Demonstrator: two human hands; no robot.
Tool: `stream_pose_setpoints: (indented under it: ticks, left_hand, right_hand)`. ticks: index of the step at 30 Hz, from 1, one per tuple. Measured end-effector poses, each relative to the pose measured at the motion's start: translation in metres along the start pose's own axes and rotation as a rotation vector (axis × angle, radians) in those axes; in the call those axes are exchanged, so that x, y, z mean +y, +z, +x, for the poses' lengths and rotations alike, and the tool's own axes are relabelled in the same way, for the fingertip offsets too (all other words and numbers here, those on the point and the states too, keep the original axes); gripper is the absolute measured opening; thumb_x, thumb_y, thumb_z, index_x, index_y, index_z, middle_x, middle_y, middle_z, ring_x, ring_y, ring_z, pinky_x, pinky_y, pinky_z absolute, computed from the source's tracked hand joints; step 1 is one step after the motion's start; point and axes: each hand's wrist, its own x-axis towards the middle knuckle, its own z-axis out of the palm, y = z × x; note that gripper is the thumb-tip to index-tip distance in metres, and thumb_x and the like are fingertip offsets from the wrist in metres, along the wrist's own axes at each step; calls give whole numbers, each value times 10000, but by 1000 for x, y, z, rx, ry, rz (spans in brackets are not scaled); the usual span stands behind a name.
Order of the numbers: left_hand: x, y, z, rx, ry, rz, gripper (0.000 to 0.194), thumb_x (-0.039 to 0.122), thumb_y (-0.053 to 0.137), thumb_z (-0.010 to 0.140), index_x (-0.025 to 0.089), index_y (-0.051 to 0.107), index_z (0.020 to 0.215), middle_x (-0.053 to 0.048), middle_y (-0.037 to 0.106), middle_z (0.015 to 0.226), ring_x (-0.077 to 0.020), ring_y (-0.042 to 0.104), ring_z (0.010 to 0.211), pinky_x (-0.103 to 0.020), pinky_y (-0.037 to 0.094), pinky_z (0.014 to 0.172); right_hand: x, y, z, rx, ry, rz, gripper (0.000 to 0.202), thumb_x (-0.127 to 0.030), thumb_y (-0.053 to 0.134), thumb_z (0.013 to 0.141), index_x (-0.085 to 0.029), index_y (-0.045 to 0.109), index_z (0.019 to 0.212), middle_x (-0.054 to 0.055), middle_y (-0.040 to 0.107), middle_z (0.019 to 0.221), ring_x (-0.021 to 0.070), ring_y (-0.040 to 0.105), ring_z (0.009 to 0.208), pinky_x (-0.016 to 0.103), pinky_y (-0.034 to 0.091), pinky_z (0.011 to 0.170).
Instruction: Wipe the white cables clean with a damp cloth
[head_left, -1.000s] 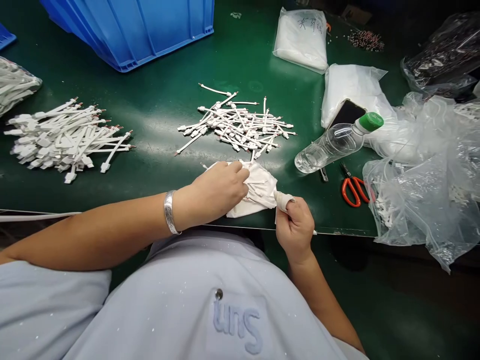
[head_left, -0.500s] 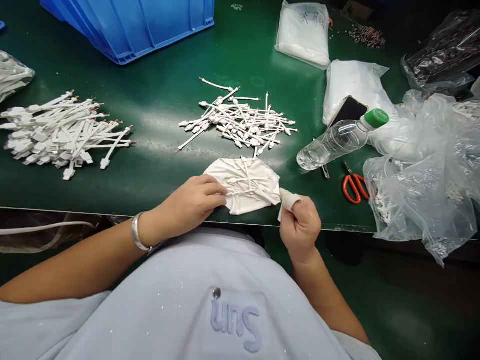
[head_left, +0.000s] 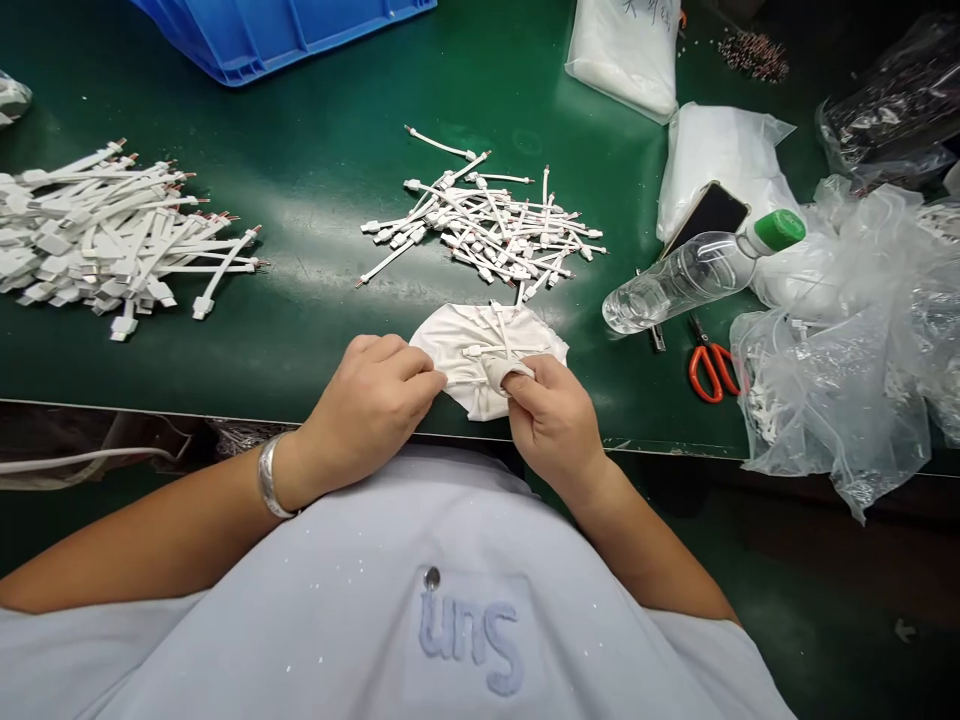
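A white cloth [head_left: 448, 335] lies crumpled at the table's front edge, with a few short white cables [head_left: 486, 350] on top. At its left side my left hand [head_left: 375, 405] is closed, thumb and fingertips pinching the end of a thin white cable [head_left: 466, 380]. My right hand [head_left: 559, 420] is closed on a small piece of white cloth [head_left: 504, 373] folded around its fingertips. This small cloth sits over the right part of the pinched cable and hides it. Behind the large cloth lies a loose pile of short white cables [head_left: 502, 225].
A larger pile of white cables [head_left: 97, 245] lies at left. A blue bin [head_left: 277, 35] stands at the back. On the right are a water bottle [head_left: 679, 280], a phone [head_left: 705, 218], red-handled scissors [head_left: 706, 372], white packs [head_left: 727, 150] and clear plastic bags [head_left: 840, 390].
My right hand has moved left with the small cloth, from beside the large cloth onto the cable over it. My left hand keeps its pinch. The view has shifted slightly.
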Motion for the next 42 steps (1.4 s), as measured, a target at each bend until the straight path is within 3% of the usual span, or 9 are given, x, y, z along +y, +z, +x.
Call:
stream_pose_setpoints:
  ticks: [3,8,13,20,25,29,36,42]
  left_hand:
    - [-4,-2,7,35,92,84,247,118,441,924,183,675,879,-19,692,826,-184,551,777,-342,363,711]
    - [-12,-2,6,-128,135,87,303,99,374,931,171,664,983,-54,708,951,-209,577,835,-355,378,720]
    - [-5,1,-2,-22,109,-6,217,149,463,929,172,662,1013,-48,714,1002,-202,599,892,-353,409,773]
    - [-2,11,-2,-37,96,-153,200,146,479,926,153,677,896,-43,715,907,-166,584,811,-314,439,739]
    - [-4,11,-1,-42,93,-175,179,149,496,916,161,674,905,-38,715,909,-168,575,814,-313,434,740]
    - [-5,12,-2,-35,100,-200,171,137,500,909,162,669,908,-40,712,918,-167,573,825,-308,428,742]
    - [-7,13,-1,-48,108,-203,198,149,476,915,170,665,857,-45,703,871,-172,581,819,-321,432,752]
    - [-7,12,-1,-46,108,-209,195,152,477,917,172,666,875,-33,718,907,-161,585,807,-321,439,744]
  right_hand:
    - [2,-2,-1,45,39,30,287,-19,448,827,-160,692,880,63,586,808,155,534,763,253,427,655]
    - [5,4,-3,-54,22,-18,311,-30,434,830,-181,703,867,52,576,786,158,500,756,261,411,670]
    - [7,8,-1,-144,-25,-54,305,-58,438,868,-194,711,868,56,576,817,168,464,797,277,378,699]
    - [1,15,4,-179,-213,-227,265,-92,464,893,-191,682,779,61,517,785,182,360,743,300,293,646]
    - [11,-2,4,-265,-362,-331,285,-40,459,851,-173,603,643,62,458,723,185,288,682,325,218,600]
    - [16,-14,4,-275,-286,-399,294,-9,458,823,-177,605,632,59,446,707,185,278,675,322,203,590]
    - [-5,9,3,-254,-210,-278,276,-53,446,856,-184,662,745,57,481,738,181,338,701,311,257,621]
    - [8,-7,-3,-291,-64,-462,263,-18,459,801,-191,645,734,50,455,687,179,324,659,314,208,571]
